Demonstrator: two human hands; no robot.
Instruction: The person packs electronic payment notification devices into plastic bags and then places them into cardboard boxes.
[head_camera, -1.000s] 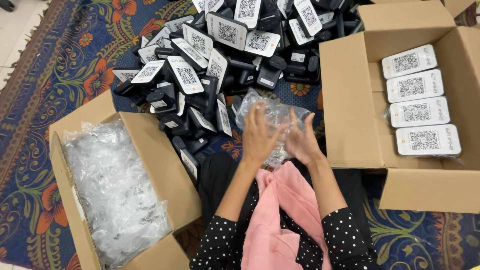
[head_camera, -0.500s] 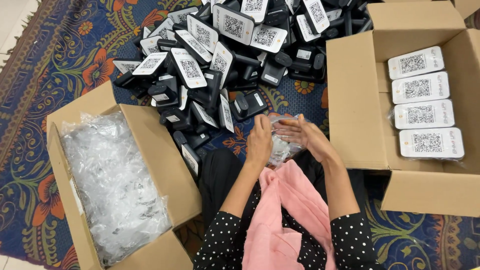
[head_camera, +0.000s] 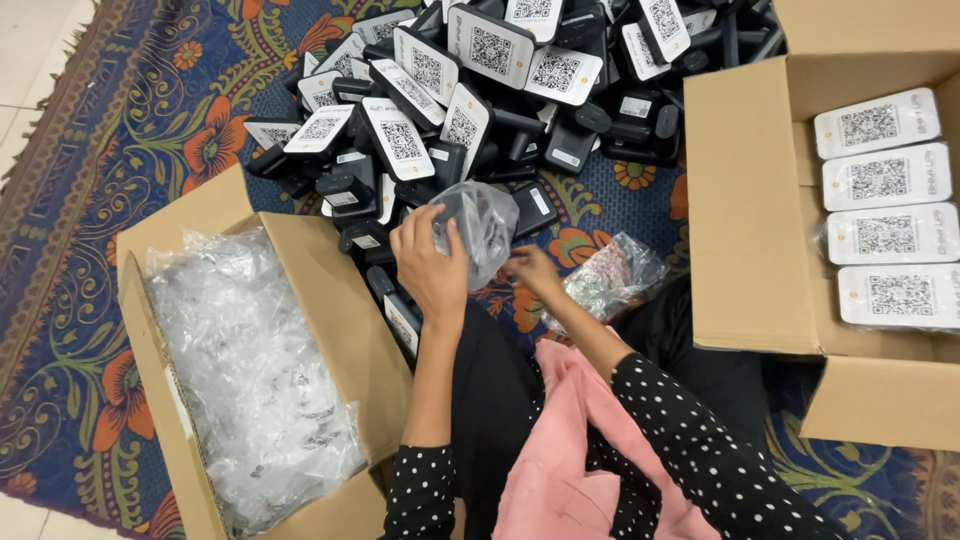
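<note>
My left hand holds up a clear plastic bag just in front of the pile of black devices with white code-printed faces. My right hand reaches low toward the bag's bottom edge, fingers near it; whether it grips the bag is unclear. A bundle of more clear bags lies on the carpet to the right of my right hand. Black polka-dot sleeves and a pink scarf cover my arms and lap.
An open cardboard box full of clear plastic bags stands at the left. Another open cardboard box at the right holds bagged devices in a row. A blue floral carpet lies underneath.
My left hand has lifted one bag away from the bundle and moved it left toward the pile. The bundle now lies on the carpet. My right hand has moved left and lower.
</note>
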